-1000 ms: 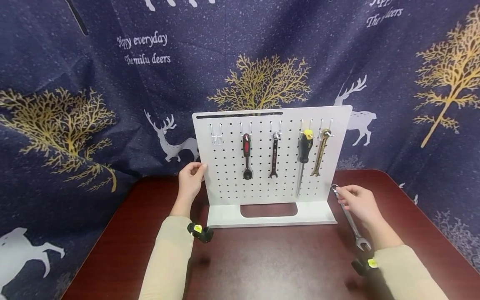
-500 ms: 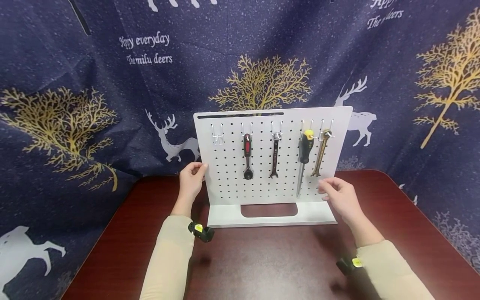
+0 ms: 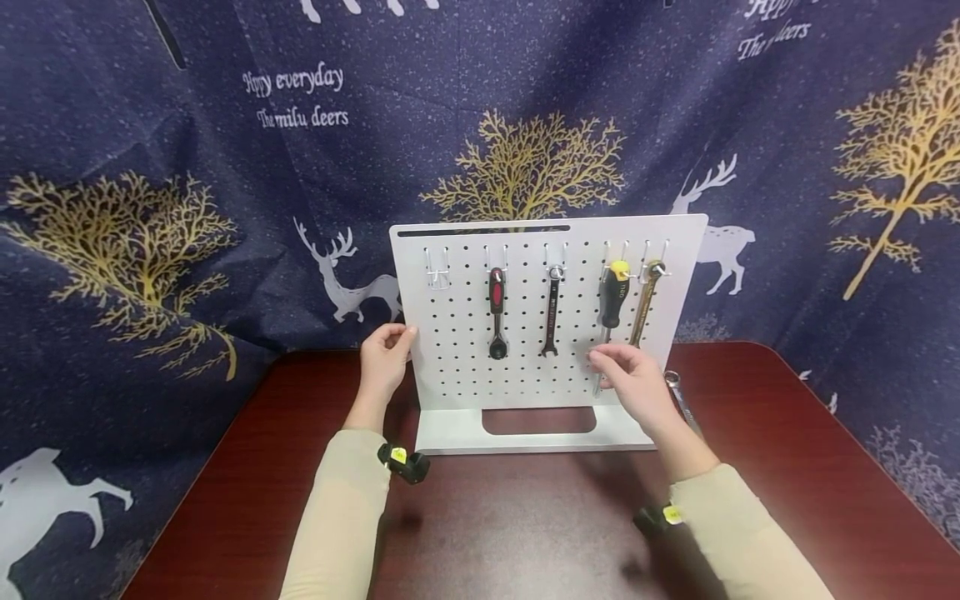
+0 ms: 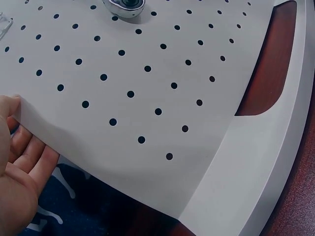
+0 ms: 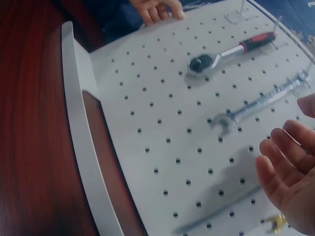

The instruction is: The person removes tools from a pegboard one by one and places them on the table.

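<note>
A white pegboard (image 3: 525,325) stands upright on the table. My left hand (image 3: 384,362) pinches its left edge, thumb in front and fingers behind in the left wrist view. From its hooks hang a red-and-black ratchet (image 3: 497,312), a wrench (image 3: 551,312), a yellow-and-black screwdriver (image 3: 613,296) and a brass-coloured wrench (image 3: 647,300). In front of the screwdriver's shaft is my right hand (image 3: 641,387), fingers loosely bent and holding nothing; the right wrist view shows a bare palm (image 5: 295,182). A silver wrench (image 3: 681,404) lies right of the board, partly hidden by the right arm.
An unoccupied hook (image 3: 437,275) is at the board's upper left. The board's base (image 3: 450,433) rests on the dark red table (image 3: 525,517). Behind hangs a blue cloth (image 3: 390,150) with trees and deer.
My right hand has let go of the silver wrench at the right and moved left across the lower part of the board. My left hand has stayed on the edge.
</note>
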A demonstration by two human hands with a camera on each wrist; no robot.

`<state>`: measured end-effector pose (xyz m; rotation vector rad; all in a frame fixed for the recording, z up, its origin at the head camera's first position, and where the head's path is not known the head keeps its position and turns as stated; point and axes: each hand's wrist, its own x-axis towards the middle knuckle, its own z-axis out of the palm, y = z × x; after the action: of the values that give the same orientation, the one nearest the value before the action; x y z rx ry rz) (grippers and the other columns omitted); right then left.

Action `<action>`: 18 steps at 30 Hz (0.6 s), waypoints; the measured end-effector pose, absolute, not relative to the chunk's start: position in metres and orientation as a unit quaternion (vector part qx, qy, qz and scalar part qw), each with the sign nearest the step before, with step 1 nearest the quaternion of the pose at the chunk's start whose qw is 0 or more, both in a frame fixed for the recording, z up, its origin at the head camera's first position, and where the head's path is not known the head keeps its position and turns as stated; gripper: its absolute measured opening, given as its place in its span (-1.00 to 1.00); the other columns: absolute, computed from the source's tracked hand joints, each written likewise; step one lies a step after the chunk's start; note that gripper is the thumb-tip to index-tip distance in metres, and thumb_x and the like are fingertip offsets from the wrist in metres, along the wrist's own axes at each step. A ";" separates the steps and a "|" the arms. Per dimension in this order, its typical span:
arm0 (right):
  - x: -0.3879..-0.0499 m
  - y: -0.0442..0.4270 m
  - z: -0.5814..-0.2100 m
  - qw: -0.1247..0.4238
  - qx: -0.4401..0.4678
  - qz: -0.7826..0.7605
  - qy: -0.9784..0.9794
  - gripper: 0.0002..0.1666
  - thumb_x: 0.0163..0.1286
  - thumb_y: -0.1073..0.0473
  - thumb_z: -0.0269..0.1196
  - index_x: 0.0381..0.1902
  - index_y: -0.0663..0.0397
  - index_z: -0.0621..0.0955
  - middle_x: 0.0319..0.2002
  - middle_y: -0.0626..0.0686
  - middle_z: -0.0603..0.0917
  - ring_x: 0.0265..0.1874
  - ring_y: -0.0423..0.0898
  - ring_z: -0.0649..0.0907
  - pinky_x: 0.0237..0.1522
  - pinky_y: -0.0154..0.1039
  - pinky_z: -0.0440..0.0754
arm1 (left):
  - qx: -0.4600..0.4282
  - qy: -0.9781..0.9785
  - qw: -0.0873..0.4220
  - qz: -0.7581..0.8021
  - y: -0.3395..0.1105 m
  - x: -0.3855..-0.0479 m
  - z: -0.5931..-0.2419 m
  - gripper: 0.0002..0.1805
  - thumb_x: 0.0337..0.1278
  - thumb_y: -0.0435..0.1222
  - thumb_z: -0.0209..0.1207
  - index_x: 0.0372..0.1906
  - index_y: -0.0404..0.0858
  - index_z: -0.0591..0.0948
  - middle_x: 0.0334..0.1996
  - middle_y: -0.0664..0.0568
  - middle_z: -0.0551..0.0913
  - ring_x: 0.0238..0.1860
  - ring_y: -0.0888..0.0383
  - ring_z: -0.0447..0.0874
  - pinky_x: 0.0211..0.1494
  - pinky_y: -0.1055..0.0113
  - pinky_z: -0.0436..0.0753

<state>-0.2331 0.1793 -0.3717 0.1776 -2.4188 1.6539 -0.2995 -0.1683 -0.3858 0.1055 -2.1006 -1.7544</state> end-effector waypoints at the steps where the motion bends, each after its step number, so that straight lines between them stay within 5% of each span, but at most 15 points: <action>1: -0.235 0.176 -0.371 0.103 0.064 0.561 -0.819 -0.56 0.38 0.00 0.18 -0.01 0.28 0.58 -0.05 0.28 0.64 -0.22 -0.27 0.65 -0.23 -0.26 0.68 | 0.038 -0.751 0.200 -0.628 -0.168 -0.299 -0.386 -0.75 0.20 -0.24 0.22 -0.20 -0.39 0.61 -0.46 -0.02 0.55 -0.48 0.25 0.48 -0.29 0.37 0.63; 7: -0.240 0.155 -0.368 0.095 0.090 0.560 -0.818 -0.56 0.38 0.01 0.17 0.03 0.23 0.58 -0.03 0.25 0.65 -0.14 -0.15 0.66 -0.12 -0.06 0.67 | 0.036 -0.754 0.202 -0.624 -0.168 -0.298 -0.384 -0.75 0.20 -0.24 0.21 -0.20 -0.39 0.61 -0.47 -0.01 0.55 -0.50 0.25 0.47 -0.34 0.45 0.60; 12: -0.243 0.137 -0.363 0.082 0.113 0.574 -0.807 -0.56 0.38 0.02 0.17 0.08 0.19 0.56 0.01 0.24 0.63 -0.05 0.14 0.63 -0.06 -0.01 0.64 | 0.036 -0.755 0.202 -0.622 -0.168 -0.298 -0.384 -0.74 0.21 -0.24 0.20 -0.20 -0.40 0.60 -0.46 -0.01 0.55 -0.51 0.28 0.46 -0.37 0.50 0.58; 18: -0.248 0.117 -0.359 0.063 0.141 0.594 -0.789 -0.56 0.39 0.08 0.17 0.14 0.19 0.50 0.12 0.21 0.58 0.06 0.04 0.58 -0.01 -0.05 0.63 | 0.039 -0.753 0.202 -0.625 -0.167 -0.297 -0.384 -0.75 0.20 -0.25 0.21 -0.20 -0.40 0.60 -0.45 -0.05 0.56 -0.49 0.22 0.48 -0.33 0.42 0.61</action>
<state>-0.2483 0.1172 -0.3588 0.4251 -2.3855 1.7966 -0.2975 -0.1674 -0.3835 0.1077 -2.1030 -1.7442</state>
